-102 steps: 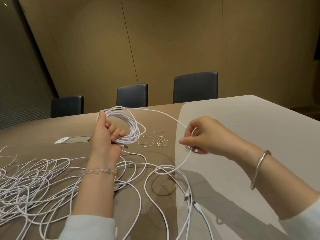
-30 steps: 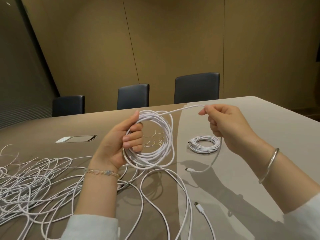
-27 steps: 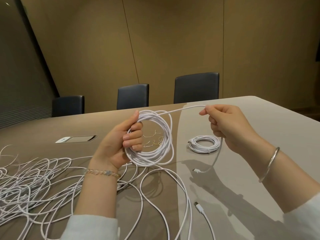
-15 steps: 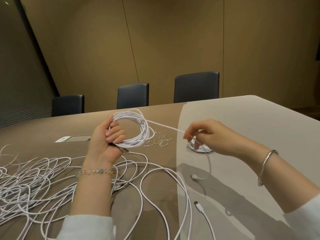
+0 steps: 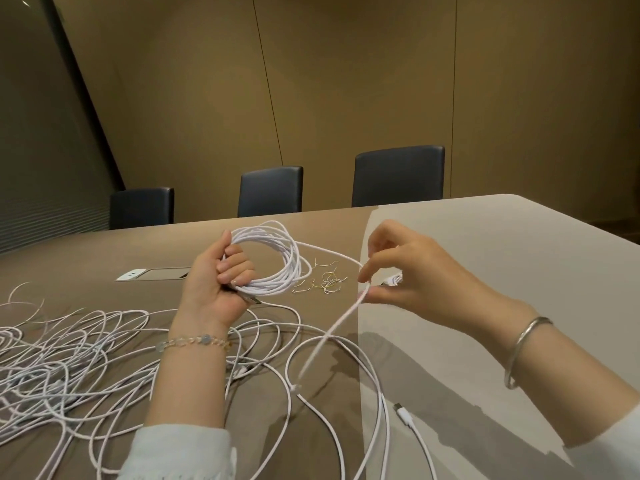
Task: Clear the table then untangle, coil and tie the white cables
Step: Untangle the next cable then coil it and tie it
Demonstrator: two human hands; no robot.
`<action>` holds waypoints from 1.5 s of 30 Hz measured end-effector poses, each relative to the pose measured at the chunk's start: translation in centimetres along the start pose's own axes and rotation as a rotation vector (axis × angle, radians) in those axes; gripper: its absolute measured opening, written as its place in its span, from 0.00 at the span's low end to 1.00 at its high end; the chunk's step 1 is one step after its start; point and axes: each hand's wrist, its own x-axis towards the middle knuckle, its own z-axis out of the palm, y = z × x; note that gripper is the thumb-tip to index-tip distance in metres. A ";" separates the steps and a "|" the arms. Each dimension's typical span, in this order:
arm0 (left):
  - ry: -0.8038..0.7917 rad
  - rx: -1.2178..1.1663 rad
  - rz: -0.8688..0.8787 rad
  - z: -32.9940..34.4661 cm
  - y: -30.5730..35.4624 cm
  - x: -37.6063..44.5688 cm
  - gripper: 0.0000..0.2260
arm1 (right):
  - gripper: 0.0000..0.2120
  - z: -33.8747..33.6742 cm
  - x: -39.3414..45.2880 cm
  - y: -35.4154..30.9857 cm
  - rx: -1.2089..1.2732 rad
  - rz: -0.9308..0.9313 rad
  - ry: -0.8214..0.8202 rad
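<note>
My left hand [image 5: 215, 285] grips a coil of white cable [image 5: 277, 258] held upright above the table. The coil's free tail [image 5: 329, 336] runs right to my right hand [image 5: 412, 271], which pinches it between thumb and fingers; below that pinch the tail hangs blurred, its plug near the table. A big tangle of white cables [image 5: 65, 362] covers the table's left and near middle. A finished coil [image 5: 394, 279] lies mostly hidden behind my right hand. Several small wire ties [image 5: 323, 284] lie between my hands.
The brown table [image 5: 104, 251] has a pale sunlit part [image 5: 502, 258] on the right. A flush socket panel [image 5: 152, 274] sits left of my left hand. A loose cable plug [image 5: 403, 412] lies near the front. Three dark chairs [image 5: 398, 174] stand behind the far edge.
My right hand swung the cable's tail down from beside the coil's top to lower right. The hanging tail end now swings left toward the table. The held coil tilted slightly.
</note>
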 end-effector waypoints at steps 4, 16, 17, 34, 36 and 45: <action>-0.023 0.038 -0.014 0.6 -0.4 0.1 0.20 | 0.04 -0.9 0.2 -1.3 0.448 0.133 0.027; 0.003 0.253 0.093 4.0 -4.9 0.6 0.18 | 0.14 1.1 0.2 -3.1 0.180 0.129 0.181; -0.043 0.295 0.091 4.3 -5.3 0.5 0.18 | 0.15 1.2 0.1 -3.1 0.125 0.113 0.137; -0.369 0.593 -0.280 4.9 -5.2 -0.6 0.22 | 0.22 -0.4 0.4 -1.7 -0.226 0.042 0.339; -0.449 0.618 -0.403 5.1 -5.2 -1.0 0.20 | 0.36 -0.2 0.5 -1.1 -0.150 0.143 0.129; -0.465 0.930 -0.343 4.4 -6.3 -0.9 0.05 | 0.08 0.5 0.0 1.3 0.910 0.415 -0.323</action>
